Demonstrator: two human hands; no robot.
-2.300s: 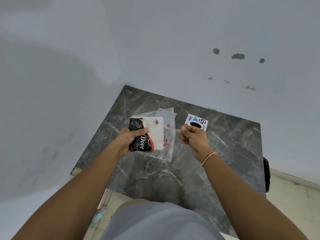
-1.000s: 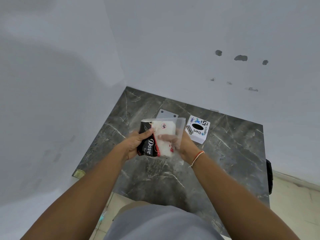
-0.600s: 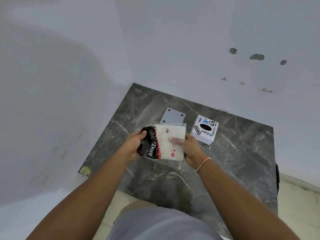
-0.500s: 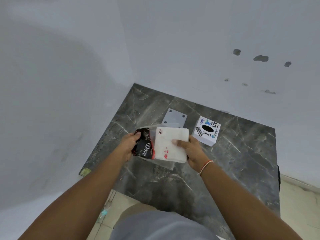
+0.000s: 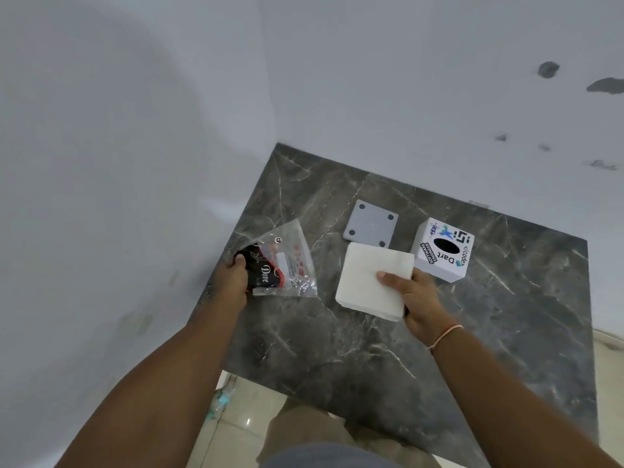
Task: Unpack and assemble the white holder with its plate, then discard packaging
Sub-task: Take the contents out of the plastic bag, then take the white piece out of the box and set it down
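white pad out of bag, one item per hand

a white square pad (image 5: 373, 282) is held above the dark marble tabletop (image 5: 489, 332) by the right hand (image 5: 413, 298), thumb on top, fingers curled underneath, so a pinch grip at its right edge. a clear plastic bag (image 5: 287, 265) with a black "dove" packet (image 5: 261, 270) inside is gripped by the left hand (image 5: 233, 278) at the bag's left end, near the table's left edge. bag and pad are well apart. a grey square plate (image 5: 370, 223) with four corner holes lies flat on the table, just beyond the pad. a white stickered box (image 5: 442, 249) with a dark oval opening on top sits to the plate's right, close to the right hand.
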